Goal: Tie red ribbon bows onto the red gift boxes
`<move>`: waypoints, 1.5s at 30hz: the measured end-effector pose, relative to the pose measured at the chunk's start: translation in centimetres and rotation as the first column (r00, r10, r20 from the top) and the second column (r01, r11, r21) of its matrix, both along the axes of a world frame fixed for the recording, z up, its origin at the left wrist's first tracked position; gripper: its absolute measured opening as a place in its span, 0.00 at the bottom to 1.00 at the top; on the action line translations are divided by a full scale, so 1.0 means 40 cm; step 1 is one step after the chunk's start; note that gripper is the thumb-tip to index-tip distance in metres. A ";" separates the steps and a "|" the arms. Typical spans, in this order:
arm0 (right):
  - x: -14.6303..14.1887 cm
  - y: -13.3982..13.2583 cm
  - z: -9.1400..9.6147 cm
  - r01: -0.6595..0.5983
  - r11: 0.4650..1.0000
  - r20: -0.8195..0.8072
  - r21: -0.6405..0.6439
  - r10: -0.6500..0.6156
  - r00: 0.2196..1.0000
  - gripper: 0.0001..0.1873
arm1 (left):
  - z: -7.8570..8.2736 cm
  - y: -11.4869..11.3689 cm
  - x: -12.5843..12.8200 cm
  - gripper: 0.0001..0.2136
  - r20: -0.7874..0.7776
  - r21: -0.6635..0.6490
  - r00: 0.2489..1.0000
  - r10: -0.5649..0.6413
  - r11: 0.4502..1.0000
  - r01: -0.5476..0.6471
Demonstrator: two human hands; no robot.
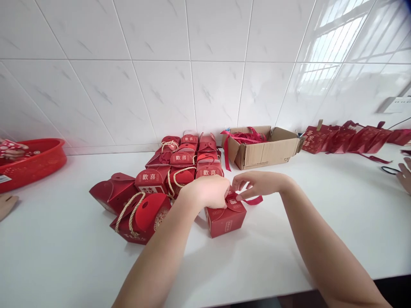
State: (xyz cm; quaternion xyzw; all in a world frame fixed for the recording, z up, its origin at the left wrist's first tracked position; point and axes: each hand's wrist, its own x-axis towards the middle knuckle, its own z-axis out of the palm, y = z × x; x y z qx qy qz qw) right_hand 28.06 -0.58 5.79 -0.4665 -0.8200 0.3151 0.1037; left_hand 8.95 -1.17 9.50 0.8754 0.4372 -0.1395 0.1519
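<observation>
A red gift box (227,222) with a folded top stands on the white table in front of me. My left hand (213,191) is closed at the left of its top, and the fingertips and whatever they grip are hidden. From the right, my right hand (253,183) bends over the same top, thumb and fingers pinched on a red ribbon (254,200). The ribbon's loose end trails to the right of the box. Close by on the left sits another red box with rope handles (141,220).
Several red boxes (183,159) are grouped behind and left. A cardboard carton (268,153) holds red ribbons. Red bags (345,137) line the wall at right. A red basin (41,164) stands far left. Other people's hands (405,175) show at both edges.
</observation>
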 end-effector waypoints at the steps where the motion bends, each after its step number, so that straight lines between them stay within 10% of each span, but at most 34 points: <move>1: 0.010 -0.003 -0.009 0.021 0.999 -0.025 -0.026 -0.022 0.999 0.13 | -0.003 0.005 0.004 0.08 -0.005 -0.021 1.000 -0.005 1.000 0.005; 10: 0.039 -0.036 -0.119 0.147 0.964 -0.314 -0.222 -0.213 0.925 0.24 | -0.030 0.052 -0.001 0.14 0.001 -0.078 0.999 -0.041 0.996 0.041; 16: 0.043 -0.056 -0.101 0.038 0.976 -0.372 -0.214 -0.118 0.921 0.17 | -0.031 0.056 -0.003 0.16 0.004 -0.087 0.999 -0.033 0.996 0.033; 20: 0.025 -0.080 -0.077 0.190 0.982 -0.378 0.001 -0.175 0.909 0.13 | -0.027 0.054 -0.007 0.16 0.032 -0.107 0.997 -0.065 0.992 0.068; 28: -0.037 -0.092 -0.101 0.369 0.813 -0.362 0.450 -0.212 0.908 0.11 | -0.037 0.049 0.002 0.12 0.064 -0.040 0.998 -0.010 0.999 0.012; 35: 0.009 -0.081 -0.115 0.311 0.840 -0.332 0.445 -0.168 0.928 0.08 | -0.022 0.035 -0.003 0.08 0.065 0.018 0.995 0.074 0.997 -0.076; 45: -0.016 -0.086 -0.131 0.351 0.631 -0.317 0.692 -0.172 0.933 0.14 | -0.026 0.029 0.007 0.10 0.095 0.009 0.994 0.050 0.999 -0.051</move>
